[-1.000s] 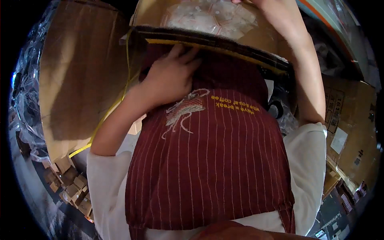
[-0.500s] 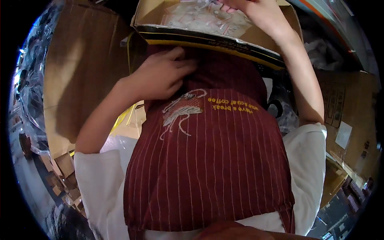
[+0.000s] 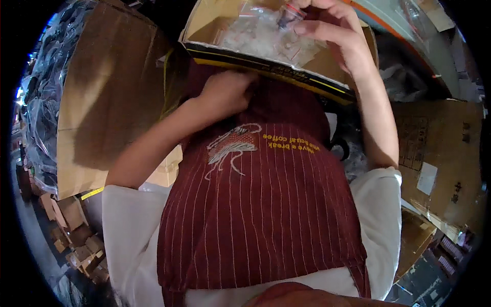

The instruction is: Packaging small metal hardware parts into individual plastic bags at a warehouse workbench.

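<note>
- Cardboard box (image 3: 266, 64), open at the top with a dark, yellow-striped front edge, sits against the person's chest near the top of the view; clear plastic bags (image 3: 255, 36) fill its inside.
- The right hand (image 3: 327, 33) is raised over the box, its fingers pinched closed on a small clear bag (image 3: 287, 14) with a reddish strip at its top, held just above the other bags.
- The left hand (image 3: 225, 92) is curled into a loose fist just under the box's front edge, touching or nearly touching it; whether it grips anything cannot be told from this angle.
- A dark red striped apron (image 3: 255, 215) with a bird drawing covers the torso below the box, over a white shirt (image 3: 128, 230).
- A large flat brown carton (image 3: 102, 102) stands to the left, and another brown carton (image 3: 440, 153) lies to the right.
- Small cardboard boxes (image 3: 71, 230) lie on the floor at the lower left.
</note>
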`<state>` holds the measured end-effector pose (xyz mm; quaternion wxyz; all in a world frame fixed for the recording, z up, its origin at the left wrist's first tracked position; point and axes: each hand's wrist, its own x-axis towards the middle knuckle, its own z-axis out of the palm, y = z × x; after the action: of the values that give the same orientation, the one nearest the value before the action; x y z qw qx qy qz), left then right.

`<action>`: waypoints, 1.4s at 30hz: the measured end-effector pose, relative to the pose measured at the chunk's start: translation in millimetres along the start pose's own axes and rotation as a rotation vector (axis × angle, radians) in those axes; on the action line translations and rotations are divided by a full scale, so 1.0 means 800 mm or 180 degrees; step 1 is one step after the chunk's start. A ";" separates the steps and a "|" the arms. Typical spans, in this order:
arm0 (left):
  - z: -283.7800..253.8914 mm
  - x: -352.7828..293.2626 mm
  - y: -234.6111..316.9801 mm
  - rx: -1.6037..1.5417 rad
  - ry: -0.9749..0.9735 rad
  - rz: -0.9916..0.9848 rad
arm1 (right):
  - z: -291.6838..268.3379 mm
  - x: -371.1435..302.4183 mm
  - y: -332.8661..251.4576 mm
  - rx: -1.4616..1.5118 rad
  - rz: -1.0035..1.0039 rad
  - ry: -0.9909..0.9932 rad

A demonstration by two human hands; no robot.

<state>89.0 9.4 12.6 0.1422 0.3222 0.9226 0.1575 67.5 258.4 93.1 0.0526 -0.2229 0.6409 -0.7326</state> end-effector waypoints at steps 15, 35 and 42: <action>-0.058 -0.071 0.037 -0.0837 0.1591 0.0610 | 0.001 -0.032 -0.029 -0.0237 -0.0875 -0.0367; -0.121 -0.002 0.069 -0.1999 0.2146 0.0681 | 0.041 -0.033 -0.036 -0.3079 -0.1052 -0.0042; -0.138 0.002 0.061 -0.1166 0.2017 0.0995 | 0.040 -0.022 -0.032 -0.3035 -0.1220 -0.0001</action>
<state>74.6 25.1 131.5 -0.1201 0.3635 0.8173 0.4307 101.0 239.5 115.9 -0.1901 -0.3357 0.8514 -0.3553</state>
